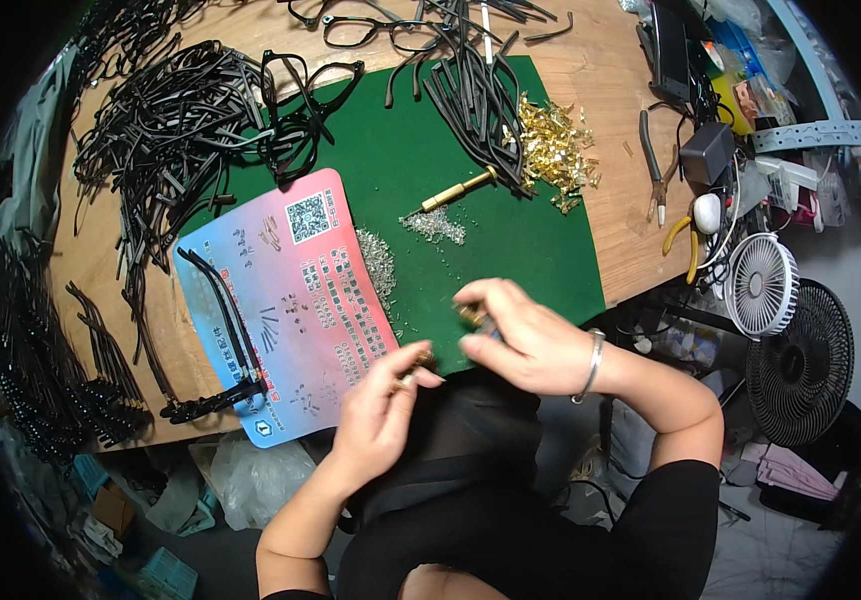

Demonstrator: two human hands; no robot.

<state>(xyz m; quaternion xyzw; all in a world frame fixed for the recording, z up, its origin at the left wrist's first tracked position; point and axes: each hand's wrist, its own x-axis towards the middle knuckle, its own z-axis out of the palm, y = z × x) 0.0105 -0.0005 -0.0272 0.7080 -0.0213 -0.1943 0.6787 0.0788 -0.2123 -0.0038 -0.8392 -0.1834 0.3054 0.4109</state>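
Note:
My left hand (379, 415) is closed in a pinch at the near edge of the green mat (531, 260). A small brownish thing shows at its fingertips, too small to name. My right hand (531, 345), a silver bangle at its wrist, curls its fingers around something small with a golden-brown tint, mostly hidden. The hands are apart, just above the mat's near edge. Beyond them a brass screwdriver (458, 189) lies beside a little heap of tiny silvery screws (436, 228). More silvery bits (377, 265) are piled along the pink-and-blue printed sheet (296, 270), left of my hands.
Black glasses temples (176, 130) are heaped at the far left; another bundle (466, 110) lies near gold metal pieces (556, 150). A glasses frame (301, 100) rests between. One assembled black frame (216, 400) overlaps the sheet. Pliers (659, 180) and a white fan (762, 285) are at right.

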